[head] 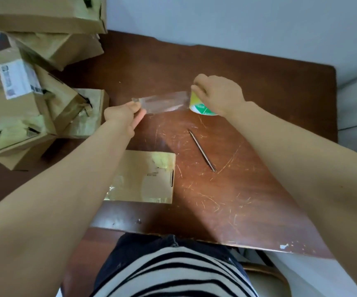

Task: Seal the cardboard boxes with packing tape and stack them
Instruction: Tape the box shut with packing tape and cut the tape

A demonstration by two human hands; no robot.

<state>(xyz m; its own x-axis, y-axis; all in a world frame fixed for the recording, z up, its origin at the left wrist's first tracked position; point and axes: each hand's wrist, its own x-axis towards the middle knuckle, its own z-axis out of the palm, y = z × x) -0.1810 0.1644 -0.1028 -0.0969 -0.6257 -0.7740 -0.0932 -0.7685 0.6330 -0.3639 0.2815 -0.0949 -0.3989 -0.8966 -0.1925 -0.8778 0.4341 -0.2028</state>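
Observation:
My right hand (218, 93) grips a roll of clear packing tape (199, 106) with a yellow and green core, above the middle of the brown table (248, 189). A strip of clear tape (162, 102) stretches left from the roll. My left hand (124, 115) pinches the strip's free end between thumb and fingers. A small flat cardboard box (149, 179) lies near the table's front edge, partly under my left forearm, with shiny tape on its top.
A thin metal rod or pen (202, 150) lies on the table right of the small box. Several taped cardboard boxes (23, 103) are piled at the left, with more (51, 16) stacked at the back left. A pale wall stands behind the table.

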